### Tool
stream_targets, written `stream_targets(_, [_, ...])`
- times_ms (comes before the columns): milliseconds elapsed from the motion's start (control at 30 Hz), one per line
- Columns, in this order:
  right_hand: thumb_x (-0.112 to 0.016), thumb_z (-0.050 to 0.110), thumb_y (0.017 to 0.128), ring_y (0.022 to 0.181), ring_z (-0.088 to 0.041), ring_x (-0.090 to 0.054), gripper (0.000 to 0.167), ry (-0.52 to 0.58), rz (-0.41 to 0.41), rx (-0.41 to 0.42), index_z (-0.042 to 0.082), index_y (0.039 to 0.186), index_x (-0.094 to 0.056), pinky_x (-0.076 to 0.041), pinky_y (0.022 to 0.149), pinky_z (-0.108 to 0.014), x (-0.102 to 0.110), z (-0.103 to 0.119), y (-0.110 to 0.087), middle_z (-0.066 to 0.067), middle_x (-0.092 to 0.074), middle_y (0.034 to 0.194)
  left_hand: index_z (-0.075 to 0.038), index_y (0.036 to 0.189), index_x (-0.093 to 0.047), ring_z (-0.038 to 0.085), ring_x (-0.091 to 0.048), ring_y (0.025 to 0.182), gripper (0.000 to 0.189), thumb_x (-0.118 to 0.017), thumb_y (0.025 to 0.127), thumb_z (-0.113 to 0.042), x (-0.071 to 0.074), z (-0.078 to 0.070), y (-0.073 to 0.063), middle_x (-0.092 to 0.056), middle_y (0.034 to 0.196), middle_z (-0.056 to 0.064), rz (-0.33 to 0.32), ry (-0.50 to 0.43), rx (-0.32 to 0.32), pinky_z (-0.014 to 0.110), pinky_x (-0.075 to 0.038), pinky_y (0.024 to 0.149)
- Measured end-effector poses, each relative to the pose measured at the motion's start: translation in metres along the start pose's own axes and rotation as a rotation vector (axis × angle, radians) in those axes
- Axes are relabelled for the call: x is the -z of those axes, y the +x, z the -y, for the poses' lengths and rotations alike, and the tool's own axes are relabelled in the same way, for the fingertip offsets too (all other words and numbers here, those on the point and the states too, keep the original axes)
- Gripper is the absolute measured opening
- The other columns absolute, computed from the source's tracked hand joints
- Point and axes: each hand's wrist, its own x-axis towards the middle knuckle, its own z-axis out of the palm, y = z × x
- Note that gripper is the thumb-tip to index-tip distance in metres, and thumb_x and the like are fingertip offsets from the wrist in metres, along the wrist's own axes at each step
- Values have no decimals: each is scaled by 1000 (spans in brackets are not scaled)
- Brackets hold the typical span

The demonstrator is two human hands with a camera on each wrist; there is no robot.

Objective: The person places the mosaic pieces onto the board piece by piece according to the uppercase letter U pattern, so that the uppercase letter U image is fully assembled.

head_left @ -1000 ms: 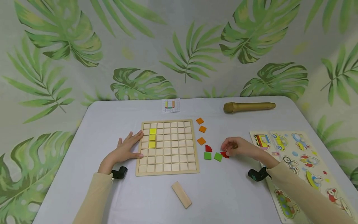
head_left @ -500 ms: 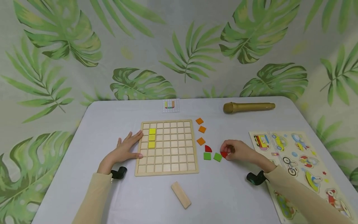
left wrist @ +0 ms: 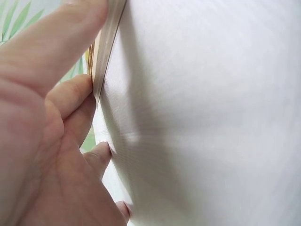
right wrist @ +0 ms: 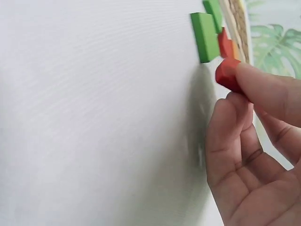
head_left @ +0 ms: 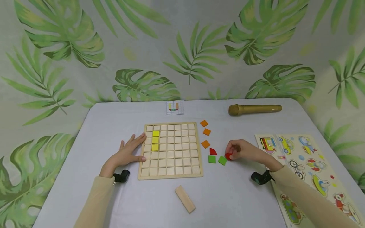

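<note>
A wooden grid board [head_left: 174,154] lies mid-table, with three yellow square tiles [head_left: 155,140] in a column in its upper left. My left hand [head_left: 128,153] rests at the board's left edge, fingers spread and the thumb on the frame. Right of the board, my right hand [head_left: 241,150] pinches a red quarter-circle tile [right wrist: 228,75] between thumb and fingers. Close by lie two green square tiles [head_left: 212,159], another red quarter-circle tile [head_left: 213,151] and three orange square tiles [head_left: 205,144]. The right wrist view shows a green tile [right wrist: 205,37] just beyond the pinched piece.
A small printed pattern card [head_left: 175,107] lies behind the board. A brown microphone-shaped object [head_left: 254,109] is at the back right. The right forearm passes over a picture puzzle board [head_left: 306,164]. In front of the grid lies a plain wooden block [head_left: 185,199].
The right fingers have closed on the red quarter-circle tile, which now shows more of its face between them. The left hand stays at the board's edge.
</note>
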Motion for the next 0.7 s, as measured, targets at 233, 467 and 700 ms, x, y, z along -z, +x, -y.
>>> stream_targets(233, [-63,4,88,90,-24,-52,11,97,-2,-27,2,99,-62,-46,77,-29,2,11,10,-9,-62,98,-6,152,-23,42,3,142,96,-76,79,-39,1,-1,-1,-12,159,10,0,1,7,69,14,100])
stream_targets(467, [-62,5,88,84,-22,-52,12,129,20,4,0,99,-61,-45,74,-31,-9,26,24,-8,-61,94,-6,152,-24,42,3,142,96,-76,79,-39,1,-1,-1,-13,159,10,0,-5,16,69,14,100])
stream_targets(700, [-59,1,88,83,-23,-53,13,138,41,29,0,101,-61,-46,73,-29,-18,43,37,-9,-61,95,-7,152,-23,41,4,143,96,-76,79,-40,0,-1,-1,-12,159,9,3,-5,9,69,14,100])
